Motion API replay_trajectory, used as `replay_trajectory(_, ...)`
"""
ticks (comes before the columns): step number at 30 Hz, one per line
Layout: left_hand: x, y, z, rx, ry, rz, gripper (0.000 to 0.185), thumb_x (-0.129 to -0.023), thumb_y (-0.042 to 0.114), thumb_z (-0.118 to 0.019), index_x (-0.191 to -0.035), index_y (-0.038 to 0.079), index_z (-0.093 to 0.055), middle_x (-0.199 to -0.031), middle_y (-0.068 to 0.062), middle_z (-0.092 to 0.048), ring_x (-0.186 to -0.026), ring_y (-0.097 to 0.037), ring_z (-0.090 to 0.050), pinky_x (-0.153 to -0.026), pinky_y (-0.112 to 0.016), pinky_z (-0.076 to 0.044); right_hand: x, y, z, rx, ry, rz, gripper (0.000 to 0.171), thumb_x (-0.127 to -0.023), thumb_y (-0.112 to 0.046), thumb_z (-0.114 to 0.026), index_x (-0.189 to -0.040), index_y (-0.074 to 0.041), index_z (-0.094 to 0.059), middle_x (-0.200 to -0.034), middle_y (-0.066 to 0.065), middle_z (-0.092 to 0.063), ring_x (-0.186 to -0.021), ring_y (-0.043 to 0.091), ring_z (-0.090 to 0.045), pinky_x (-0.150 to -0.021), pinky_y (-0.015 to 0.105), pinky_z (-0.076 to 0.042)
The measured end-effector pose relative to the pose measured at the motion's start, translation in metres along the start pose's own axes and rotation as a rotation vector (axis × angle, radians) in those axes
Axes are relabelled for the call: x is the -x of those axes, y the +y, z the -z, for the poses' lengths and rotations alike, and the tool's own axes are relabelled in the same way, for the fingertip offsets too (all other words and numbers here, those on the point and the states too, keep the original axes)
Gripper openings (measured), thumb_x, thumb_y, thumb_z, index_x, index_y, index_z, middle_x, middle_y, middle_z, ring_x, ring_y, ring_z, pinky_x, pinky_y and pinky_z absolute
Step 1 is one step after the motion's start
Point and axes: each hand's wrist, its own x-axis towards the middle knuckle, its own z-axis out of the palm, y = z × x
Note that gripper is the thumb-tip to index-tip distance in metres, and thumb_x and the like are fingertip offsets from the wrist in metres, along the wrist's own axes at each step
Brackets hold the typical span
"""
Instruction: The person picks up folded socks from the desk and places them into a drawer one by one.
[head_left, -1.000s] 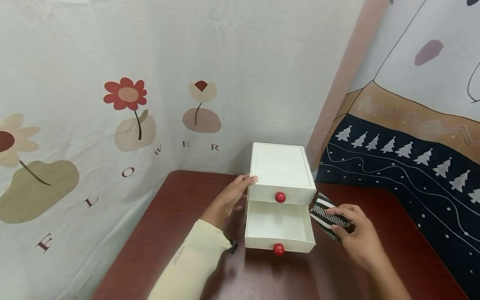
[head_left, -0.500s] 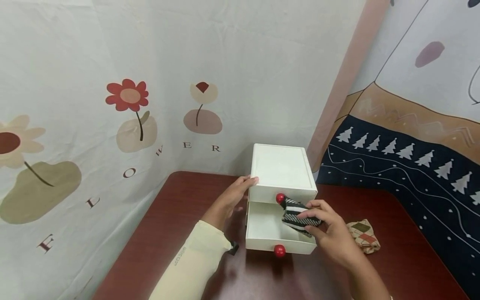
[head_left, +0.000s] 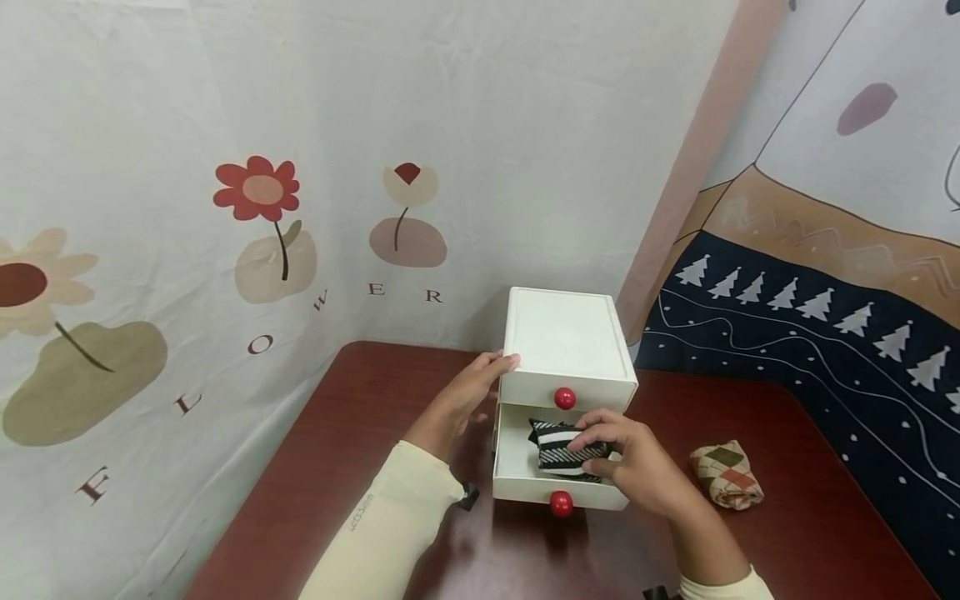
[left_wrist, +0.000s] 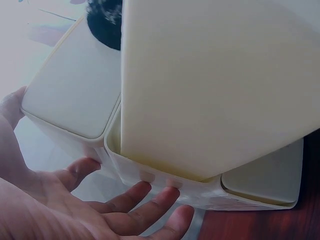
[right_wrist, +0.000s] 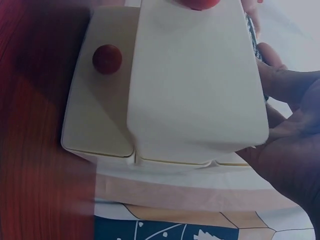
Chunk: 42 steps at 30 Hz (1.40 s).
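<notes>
Dark red table (head_left: pixel 360 467) — a white box (head_left: pixel 564 333) is steadied by the flat, relaxed left hand (head_left: pixel 465 392). Striped socks (head_left: pixel 558 446) are clasped by the right hand (head_left: pixel 633 462) inside the open drawer (head_left: pixel 517 467), long axis crosswise — right hand nearer.

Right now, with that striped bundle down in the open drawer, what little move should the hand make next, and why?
Probably let go and lift away. The right hand grips the striped sock bundle, which already sits inside the open lower drawer, within its walls. The left hand rests against the side of the white drawer box, steadying it, so nothing seems left but to release.
</notes>
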Motion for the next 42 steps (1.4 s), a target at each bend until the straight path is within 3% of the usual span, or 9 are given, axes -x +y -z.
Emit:
replay_trajectory(10,0.001,0.003,0.001,-0.022,-0.005,0.017,0.083,-0.098,0.071,-0.063,-0.166,0.028,-0.043,-0.164,-0.011,-0.053,-0.143,-0.038,-0.057,-0.111,-0.066,-0.044,-0.011,0.001,-0.007,0.080,-0.105,-0.020,0.032,-0.084,0.006,-0.087,-0.101,-0.021,-0.081,-0.116,0.001,-0.076,-0.112,0.019,-0.068,-0.100,0.036,-0.056)
replay_trajectory(20,0.002,0.004,0.002,-0.032,-0.015,0.014,0.084,-0.098,0.073,-0.063,-0.166,0.030,-0.043,-0.160,-0.011,-0.057,-0.143,-0.037,-0.058,-0.104,-0.060,-0.046,-0.014,-0.002,-0.016,0.134,-0.131,-0.095,0.027,-0.089,0.006,-0.081,-0.100,-0.018,-0.076,-0.112,0.002,-0.076,-0.113,0.026,-0.068,-0.103,0.054,-0.055)
replay_trajectory(27,0.002,0.004,0.002,-0.032,-0.009,0.010,0.085,-0.098,0.073,-0.063,-0.167,0.029,-0.042,-0.160,-0.011,-0.057,-0.142,-0.037,-0.058,-0.105,-0.060,-0.046,-0.016,-0.007,-0.022,0.173,-0.134,-0.198,0.026,-0.091,0.009,-0.078,-0.097,-0.017,-0.077,-0.112,0.006,-0.076,-0.108,0.025,-0.067,-0.097,0.049,-0.055)
replay_trajectory(31,0.002,0.004,0.003,-0.031,-0.005,0.014,0.085,-0.097,0.073,-0.064,-0.167,0.029,-0.042,-0.160,-0.011,-0.057,-0.142,-0.036,-0.058,-0.106,-0.061,-0.046,-0.018,-0.010,-0.025,0.180,-0.140,-0.250,0.027,-0.092,0.010,-0.076,-0.096,-0.017,-0.079,-0.113,0.008,-0.076,-0.106,0.026,-0.067,-0.098,0.052,-0.056)
replay_trajectory(34,0.001,0.003,0.002,-0.029,-0.006,0.015,0.085,-0.097,0.073,-0.064,-0.167,0.029,-0.042,-0.159,-0.011,-0.057,-0.141,-0.036,-0.058,-0.105,-0.061,-0.046,-0.017,-0.011,-0.025,0.197,-0.140,-0.231,0.026,-0.093,0.009,-0.075,-0.095,-0.016,-0.079,-0.113,0.008,-0.077,-0.107,0.026,-0.069,-0.099,0.054,-0.057)
replay_trajectory(38,0.000,0.002,0.002,-0.025,-0.003,0.016,0.086,-0.097,0.074,-0.064,-0.167,0.030,-0.043,-0.158,-0.011,-0.058,-0.141,-0.037,-0.058,-0.105,-0.061,-0.047,-0.014,-0.014,-0.024,0.234,-0.107,-0.142,0.022,-0.093,0.009,-0.074,-0.097,-0.011,-0.082,-0.116,0.011,-0.078,-0.113,0.032,-0.073,-0.102,0.057,-0.058)
replay_trajectory(42,-0.001,0.002,0.001,-0.017,-0.001,0.021,0.085,-0.096,0.074,-0.065,-0.166,0.030,-0.043,-0.161,-0.010,-0.056,-0.143,-0.037,-0.058,-0.109,-0.065,-0.046,-0.005,-0.023,-0.026,0.264,-0.023,-0.120,0.020,-0.095,0.007,-0.075,-0.104,-0.009,-0.084,-0.121,0.013,-0.077,-0.115,0.035,-0.074,-0.103,0.057,-0.059)
